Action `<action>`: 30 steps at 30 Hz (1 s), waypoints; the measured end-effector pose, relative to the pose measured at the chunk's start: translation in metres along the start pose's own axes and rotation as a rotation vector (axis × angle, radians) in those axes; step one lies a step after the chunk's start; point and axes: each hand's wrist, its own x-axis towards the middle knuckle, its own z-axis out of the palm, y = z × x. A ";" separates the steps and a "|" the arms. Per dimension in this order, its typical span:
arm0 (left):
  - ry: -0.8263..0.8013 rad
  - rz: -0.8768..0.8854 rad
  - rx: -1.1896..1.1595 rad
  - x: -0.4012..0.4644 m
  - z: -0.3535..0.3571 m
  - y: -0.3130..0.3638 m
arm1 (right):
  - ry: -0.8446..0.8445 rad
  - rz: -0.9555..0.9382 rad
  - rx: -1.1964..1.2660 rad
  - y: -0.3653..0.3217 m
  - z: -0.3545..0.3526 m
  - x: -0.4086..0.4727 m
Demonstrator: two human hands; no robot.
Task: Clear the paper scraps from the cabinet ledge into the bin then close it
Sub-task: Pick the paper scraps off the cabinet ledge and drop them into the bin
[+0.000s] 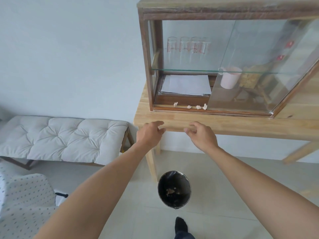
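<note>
Four small crumpled white paper scraps sit in a row on the brown wooden ledge at the front of the glass-fronted wooden cabinet. None of them looks picked up yet, so the job seems to be just starting. The sliding clear glass door is pushed to the right, so the left side is open and has to be shut later.

The left hand and the right hand hang in the air near the front edge of the light wooden bench. Both are loose with fingers curled, and they hold nothing.

The round black bin stands on the pale tiled floor, just below the hands, near the person. It has some bits in it.

To the left is a long seat with a white padded cushion by a plain light wall.
</note>
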 end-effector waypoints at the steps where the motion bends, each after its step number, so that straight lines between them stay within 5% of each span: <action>1: 0.007 0.003 0.000 0.004 -0.002 0.002 | 0.001 -0.004 0.003 -0.003 -0.003 0.005; 30: 0.059 0.046 -0.051 0.121 0.015 0.054 | 0.064 -0.052 0.001 0.001 -0.006 0.110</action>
